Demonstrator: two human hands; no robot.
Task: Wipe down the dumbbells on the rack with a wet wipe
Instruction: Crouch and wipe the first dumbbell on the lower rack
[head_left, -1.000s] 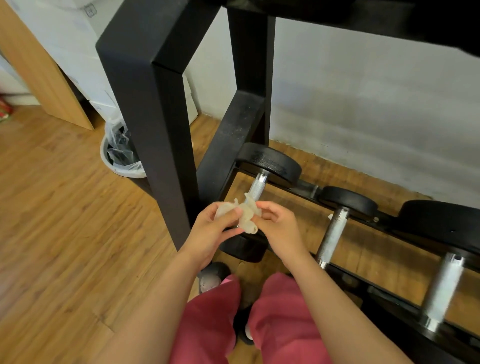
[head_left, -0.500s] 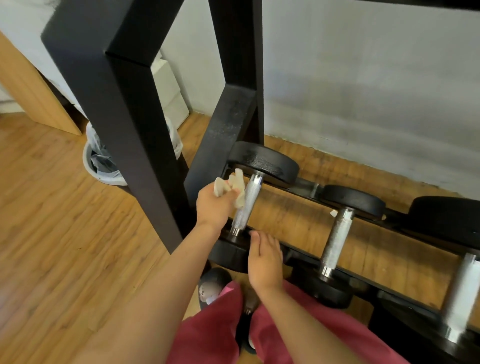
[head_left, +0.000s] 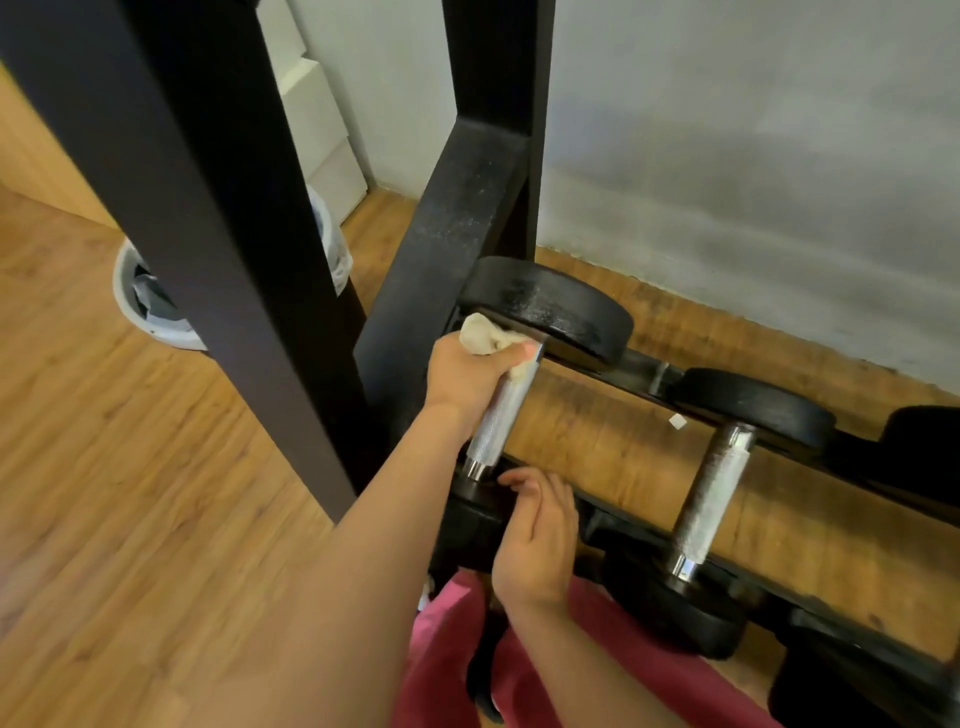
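The leftmost dumbbell (head_left: 550, 306) lies on the bottom shelf of the black rack (head_left: 447, 228), its steel handle (head_left: 496, 426) running toward me. My left hand (head_left: 467, 379) grips the upper end of that handle with a crumpled white wet wipe (head_left: 485, 335) bunched under the fingers, right below the far black head. My right hand (head_left: 537, 535) rests with loosely bent fingers on the near black head of the same dumbbell. A second dumbbell (head_left: 714, 493) sits to the right on the same shelf.
A thick black rack post (head_left: 208, 234) stands close on the left. Behind it is a white bin with a plastic liner (head_left: 150, 306). A grey wall (head_left: 753, 156) runs behind the rack. More dumbbell heads (head_left: 924, 441) lie at the right edge. Wooden floor spreads to the left.
Both hands held the wipe a second ago. Since then the left hand has carried it onto the handle and closed round the top end, and the right hand dropped onto the near head.
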